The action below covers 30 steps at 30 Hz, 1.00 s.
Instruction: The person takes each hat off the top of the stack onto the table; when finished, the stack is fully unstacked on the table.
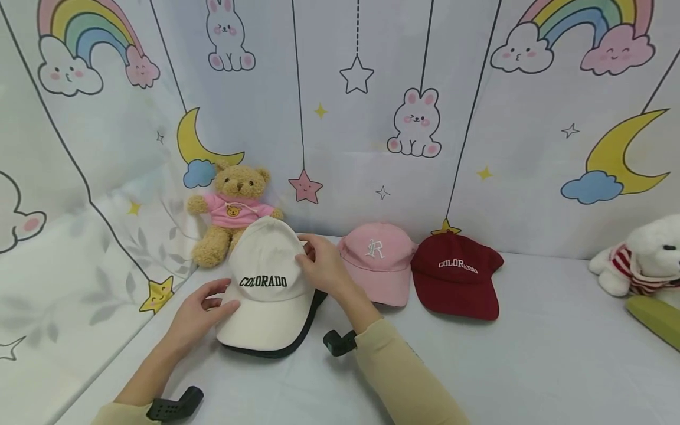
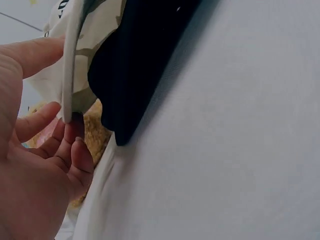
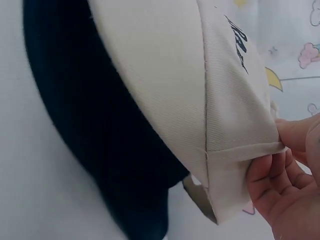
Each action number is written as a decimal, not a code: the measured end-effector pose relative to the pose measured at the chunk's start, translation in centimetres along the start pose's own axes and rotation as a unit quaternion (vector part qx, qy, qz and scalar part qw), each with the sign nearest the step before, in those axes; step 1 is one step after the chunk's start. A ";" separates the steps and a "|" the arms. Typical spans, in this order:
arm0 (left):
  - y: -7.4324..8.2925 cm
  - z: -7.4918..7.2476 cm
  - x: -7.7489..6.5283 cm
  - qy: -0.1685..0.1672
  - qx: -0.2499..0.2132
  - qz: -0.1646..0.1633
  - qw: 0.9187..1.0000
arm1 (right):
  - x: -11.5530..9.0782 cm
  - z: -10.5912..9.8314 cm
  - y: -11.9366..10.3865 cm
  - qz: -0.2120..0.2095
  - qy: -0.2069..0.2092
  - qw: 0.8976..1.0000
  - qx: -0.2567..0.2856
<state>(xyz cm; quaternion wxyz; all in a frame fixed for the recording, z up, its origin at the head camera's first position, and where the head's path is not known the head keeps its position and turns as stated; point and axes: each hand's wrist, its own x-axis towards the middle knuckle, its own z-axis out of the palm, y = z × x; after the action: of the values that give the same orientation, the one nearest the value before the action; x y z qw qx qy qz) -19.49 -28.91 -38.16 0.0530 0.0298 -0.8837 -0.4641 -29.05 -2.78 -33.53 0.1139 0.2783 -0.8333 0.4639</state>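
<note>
A cream-white baseball cap [image 1: 268, 321] with COLORADO on its front is between my two hands. My left hand [image 1: 199, 313] pinches the left edge of its brim, thumb on the upper side and fingertips at the lower edge. On the other side, my right hand [image 1: 328, 268] grips the edge of the crown, thumb outside and fingers curled behind the fabric [image 3: 295, 195]. Under the white cap lies a dark cap [image 3: 65, 100], mostly hidden; its brim shows as a dark rim below the white one. In both wrist views a gap separates the two brims.
To the right sit a pink cap [image 1: 377, 283] and a dark red COLORADO cap [image 1: 457, 289], side by side. Behind the white cap leans a teddy bear [image 1: 236, 203] in a pink top. A white plush toy [image 1: 656, 254] and a green object [image 1: 656, 321] are at the far right.
</note>
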 end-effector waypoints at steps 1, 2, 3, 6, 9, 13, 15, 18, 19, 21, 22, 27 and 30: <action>0.2 0.1 0.0 0.003 -0.001 0.003 1.000 | 0.0 -0.3 -0.1 0.000 0.002 1.000 0.003; 0.4 0.2 -0.1 0.004 -0.002 0.006 1.000 | 0.1 -0.5 -0.1 0.000 0.004 1.000 0.005; 0.6 0.3 -0.1 0.005 -0.005 0.010 1.000 | 0.1 -0.8 -0.2 0.000 0.006 1.000 0.007; 1.2 0.6 -0.3 0.011 -0.012 0.018 1.000 | 0.2 -1.6 -0.5 0.007 0.013 1.000 0.008; 1.8 0.8 -0.4 0.018 -0.016 0.024 0.999 | 0.3 -2.3 -0.7 0.012 0.016 1.000 0.010; 2.7 1.3 -0.4 0.025 -0.025 0.027 0.999 | 0.5 -3.3 -0.7 0.024 0.019 0.999 0.019; 3.3 1.6 -0.3 0.027 -0.033 0.032 0.999 | 0.5 -3.9 -0.7 0.033 0.023 0.999 0.024; 4.1 2.3 0.0 0.035 -0.042 0.047 0.997 | 0.6 -4.9 -0.5 0.044 0.029 0.998 0.026; 4.3 2.5 0.1 0.039 -0.044 0.053 0.997 | 0.6 -5.2 -0.4 0.046 0.030 0.998 0.027; 4.8 2.8 0.4 0.041 -0.048 0.066 0.996 | 0.6 -6.0 -0.1 0.049 0.033 0.998 0.029; 5.1 3.0 0.5 0.041 -0.051 0.071 0.995 | 0.6 -6.3 0.0 0.049 0.035 0.998 0.030; 6.6 4.1 1.0 0.033 -0.079 0.087 0.993 | 0.3 -8.2 0.9 0.047 0.045 0.998 0.020; 7.4 5.0 1.3 0.031 -0.095 0.095 0.990 | -0.1 -9.5 1.0 0.052 0.046 0.997 0.017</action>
<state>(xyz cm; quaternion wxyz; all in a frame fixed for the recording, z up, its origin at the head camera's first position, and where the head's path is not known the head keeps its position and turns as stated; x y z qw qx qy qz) -21.42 -20.75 -34.86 0.1270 -0.0453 -0.8323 -0.5377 -30.13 5.64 -29.10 0.1232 0.2149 -0.8325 0.4955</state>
